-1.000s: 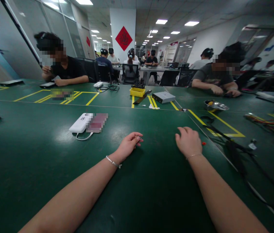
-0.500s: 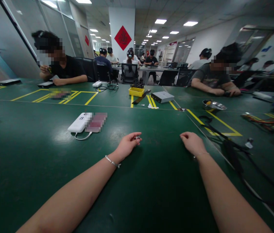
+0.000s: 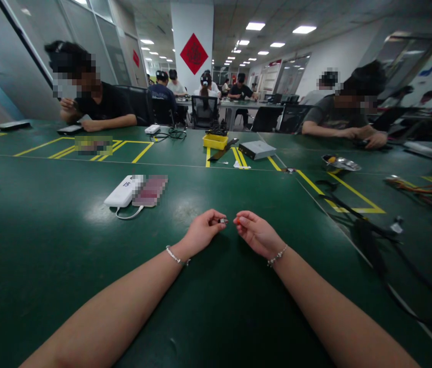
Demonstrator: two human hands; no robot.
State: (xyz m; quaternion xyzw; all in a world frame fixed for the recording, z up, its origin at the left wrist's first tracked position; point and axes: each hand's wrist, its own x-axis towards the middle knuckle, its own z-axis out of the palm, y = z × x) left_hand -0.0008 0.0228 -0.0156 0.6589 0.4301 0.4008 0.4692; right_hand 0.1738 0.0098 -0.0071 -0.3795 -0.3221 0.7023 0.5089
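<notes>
Between the fingertips of my left hand (image 3: 204, 229) is a small silver metal piece (image 3: 223, 221), too small to name closely. My right hand (image 3: 259, 234) faces it from the right and pinches a small orange piece (image 3: 238, 221), mostly covered by the fingers. A narrow gap separates the two pieces, just above the green tabletop (image 3: 216, 296). Each wrist wears a thin bracelet.
Left of my hands lie a white power bank (image 3: 124, 191) with a short cable and a blurred reddish item (image 3: 150, 190). Farther back are a yellow bin (image 3: 215, 141), a grey box (image 3: 257, 150) and a metal dish (image 3: 340, 163). Black cables (image 3: 371, 240) lie right. Two people sit opposite.
My right hand has moved left and turned, coming close to my left hand, and the orange piece in its fingers now shows. The left hand has barely moved.
</notes>
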